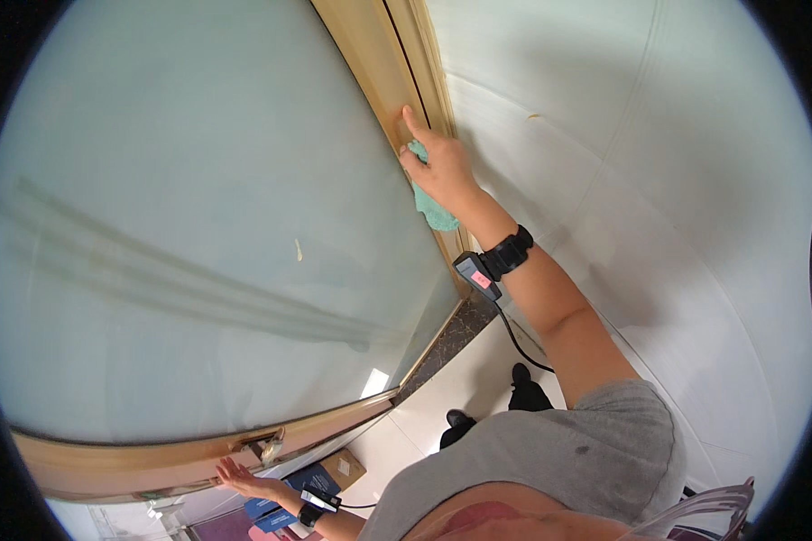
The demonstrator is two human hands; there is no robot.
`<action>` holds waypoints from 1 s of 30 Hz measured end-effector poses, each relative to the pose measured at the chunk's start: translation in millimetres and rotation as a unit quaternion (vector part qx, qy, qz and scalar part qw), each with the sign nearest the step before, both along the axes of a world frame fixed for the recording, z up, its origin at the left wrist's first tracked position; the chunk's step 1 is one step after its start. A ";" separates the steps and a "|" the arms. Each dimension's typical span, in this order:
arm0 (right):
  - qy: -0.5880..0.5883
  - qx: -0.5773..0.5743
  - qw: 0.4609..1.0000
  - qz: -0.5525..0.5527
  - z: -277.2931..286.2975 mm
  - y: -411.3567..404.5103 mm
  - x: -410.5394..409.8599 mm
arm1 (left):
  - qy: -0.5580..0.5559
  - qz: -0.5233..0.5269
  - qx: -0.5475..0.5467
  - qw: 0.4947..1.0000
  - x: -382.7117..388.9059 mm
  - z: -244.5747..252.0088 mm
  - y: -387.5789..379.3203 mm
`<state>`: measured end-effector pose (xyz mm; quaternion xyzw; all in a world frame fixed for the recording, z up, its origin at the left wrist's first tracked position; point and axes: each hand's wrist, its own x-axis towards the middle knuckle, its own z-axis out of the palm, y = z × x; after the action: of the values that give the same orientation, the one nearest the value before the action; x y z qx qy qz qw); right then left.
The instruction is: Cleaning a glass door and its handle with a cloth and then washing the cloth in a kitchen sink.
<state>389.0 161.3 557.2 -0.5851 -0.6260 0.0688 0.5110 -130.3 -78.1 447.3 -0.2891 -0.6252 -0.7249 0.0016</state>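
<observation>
My right hand [440, 166] presses a teal cloth [433, 209] against the gold-coloured frame [372, 61] of a frosted glass door. Its index finger points up along the frame, and part of the cloth is hidden under the palm. At the lower left, my left hand [240, 479] has its fingers apart, with no object in it. Its fingertips are at the door's other framed edge [142, 460], just below a metal door handle [271, 446]; whether they touch the edge I cannot tell. Frosted glass [196, 203] fills the door between both hands.
White tiled wall [622, 169] borders the frame on the right. A dark marbled threshold [446, 345] crosses the pale floor [406, 433] below the door. Blue boxes [314, 479] and a cardboard box [344, 468] stand beyond my left hand. Cables [517, 345] run from both wrist devices.
</observation>
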 end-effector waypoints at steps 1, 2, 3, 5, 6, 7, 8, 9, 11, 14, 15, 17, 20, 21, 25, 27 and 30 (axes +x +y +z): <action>0.008 -0.007 1.000 0.001 -4.5 0.2 3.2 | 0.035 -0.043 0.007 0.998 2.5 7.1 -0.4; 0.015 -0.012 1.000 0.003 -8.5 0.4 5.9 | 0.043 -0.058 -0.007 0.997 3.9 17.3 0.5; 0.013 -0.011 1.000 0.007 -11.6 0.3 6.1 | 0.049 -0.073 -0.018 0.996 7.1 28.5 4.2; 0.006 -0.070 0.997 0.008 -17.4 2.0 6.3 | 0.039 -0.062 -0.023 0.997 19.2 43.8 12.5; 0.001 -0.057 0.998 0.014 -22.0 3.7 7.6 | 0.023 -0.059 -0.028 0.998 24.1 45.5 17.9; -0.003 -0.045 0.999 0.005 -24.2 1.2 6.2 | 0.007 -0.057 -0.032 0.998 24.9 46.2 19.3; -0.007 -0.033 0.999 -0.004 -22.8 4.7 6.0 | -0.026 -0.063 -0.006 0.998 19.7 41.0 20.8; -0.011 -0.023 1.000 0.000 -8.4 3.7 2.5 | -0.029 -0.059 0.004 0.998 18.3 43.1 17.8; -0.014 0.038 0.999 -0.028 22.9 6.7 -0.3 | -0.048 -0.079 -0.013 0.996 17.2 47.2 15.2; 0.004 0.216 0.975 -0.043 97.7 12.1 -3.9 | -0.057 -0.028 -0.014 0.998 10.9 46.7 18.3; 0.009 0.180 0.983 -0.027 127.2 5.1 -9.9 | -0.031 -0.027 -0.022 0.999 9.1 47.2 17.3; 0.011 0.149 0.989 -0.014 173.8 -2.8 -15.6 | -0.019 -0.025 -0.014 0.999 9.9 46.3 20.6; -0.043 0.184 0.981 -0.048 206.8 12.2 -16.5 | 0.004 -0.013 -0.023 1.000 16.6 49.7 24.3; -0.054 0.194 0.978 -0.061 212.2 18.6 -17.0 | 0.012 0.000 -0.034 0.999 19.1 52.0 25.0; -0.063 0.239 0.966 -0.081 214.3 30.8 -27.5 | 0.000 0.009 -0.003 1.000 16.7 51.5 23.3; -0.068 0.256 0.961 -0.086 213.2 37.7 -29.8 | 0.012 0.016 0.023 1.000 10.4 47.7 26.8; -0.078 0.270 0.955 -0.093 209.3 41.8 -19.8 | 0.020 0.017 0.014 1.000 19.7 50.6 27.2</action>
<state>369.1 203.0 766.5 -0.4842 -0.6016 -0.1967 0.6041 -110.6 -50.8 497.9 -0.2930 -0.6193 -0.7278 0.0302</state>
